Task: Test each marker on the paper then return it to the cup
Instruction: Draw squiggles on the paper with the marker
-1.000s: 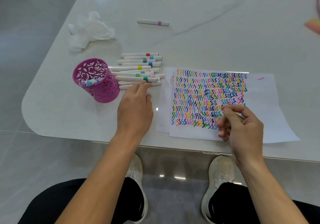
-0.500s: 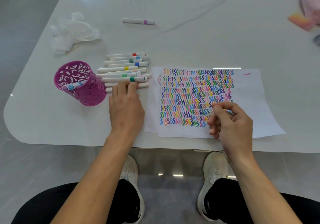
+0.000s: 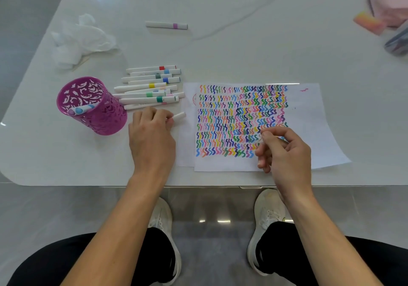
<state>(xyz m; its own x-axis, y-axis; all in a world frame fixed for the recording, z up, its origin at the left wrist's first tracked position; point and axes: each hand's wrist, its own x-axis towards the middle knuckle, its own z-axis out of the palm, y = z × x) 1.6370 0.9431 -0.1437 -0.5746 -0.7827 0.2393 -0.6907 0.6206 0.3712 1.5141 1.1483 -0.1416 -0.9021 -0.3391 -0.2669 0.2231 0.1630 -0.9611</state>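
A purple cut-out cup (image 3: 103,120) stands at the left of the white table (image 3: 242,49) with two markers (image 3: 80,109) leaning inside. Beside it, several capped white markers (image 3: 150,86) with coloured bands lie in a loose pile. My left hand (image 3: 152,140) is closed on one white marker (image 3: 179,116) just below the pile; only its end shows past my fingers. The paper (image 3: 309,113) lies to the right, filled with rows of coloured squiggles. My right hand (image 3: 284,155) hovers over the paper's lower right with thumb and forefinger pinched; I see nothing clearly in it.
A lone marker with a pink band (image 3: 166,25) lies far back. Crumpled white tissue (image 3: 81,40) sits at the back left. Pink cloth (image 3: 388,1) and an orange card (image 3: 367,22) are at the back right corner. The table's front edge is close to my shoes.
My left hand has curled around one marker from the bottom of the pile and drawn it toward me. My right hand stays pinched over the paper.
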